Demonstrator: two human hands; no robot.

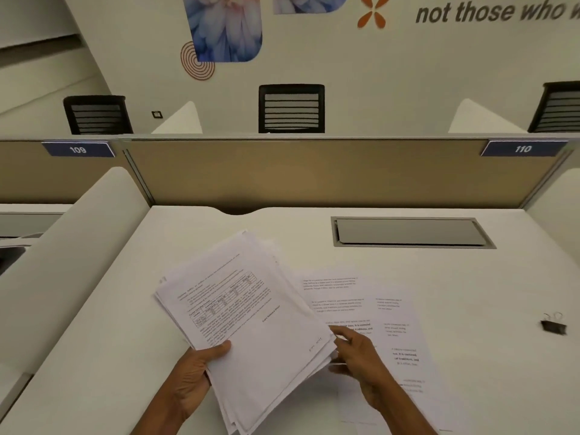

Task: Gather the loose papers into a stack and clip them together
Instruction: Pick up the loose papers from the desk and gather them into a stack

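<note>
A loose, uneven stack of printed papers (251, 315) is held above the white desk (110, 324), tilted to the left. My left hand (197, 368) grips its lower left edge, thumb on top. At the stack's right edge, my right hand (357, 353) touches the sheets with its fingers curled around their edges. Several more printed sheets (389, 318) lie flat on the desk under and to the right of the stack. A black binder clip (554, 324) sits on the desk at the far right, apart from both hands.
A grey cable hatch (411, 232) is set into the desk at the back right. A tan partition (314, 171) closes the far edge, with white dividers at the sides (72, 246). Black chairs (291, 109) stand beyond it.
</note>
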